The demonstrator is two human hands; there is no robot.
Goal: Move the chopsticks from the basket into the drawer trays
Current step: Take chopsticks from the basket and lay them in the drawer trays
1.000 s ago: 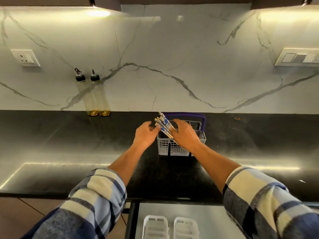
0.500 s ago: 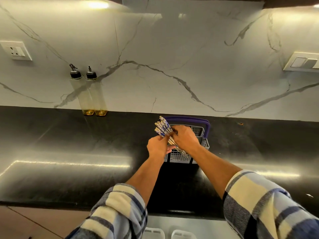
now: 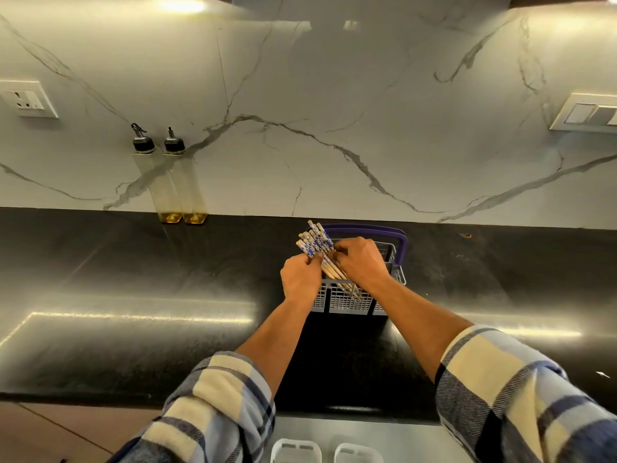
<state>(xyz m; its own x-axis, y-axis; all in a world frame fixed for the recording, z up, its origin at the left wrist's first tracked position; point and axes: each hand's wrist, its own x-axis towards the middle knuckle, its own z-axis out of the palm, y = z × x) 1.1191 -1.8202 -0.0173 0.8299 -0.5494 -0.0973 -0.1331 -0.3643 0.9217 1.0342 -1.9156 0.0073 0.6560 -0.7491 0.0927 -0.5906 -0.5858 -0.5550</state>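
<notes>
Gripped by both hands, left hand (image 3: 300, 279) and right hand (image 3: 360, 262), chopsticks (image 3: 315, 245) lean from the basket (image 3: 347, 300) (lower ends hidden); bare counter (image 3: 133, 295) alongside.

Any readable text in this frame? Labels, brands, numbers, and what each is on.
None readable.
Oil bottles: no label visible.
Wall socket: no legible marking.
Switch plate: blank.
Basket and drawer trays: no print seen.
Chopsticks: blue pattern only, no characters I can make out at this size.
</notes>
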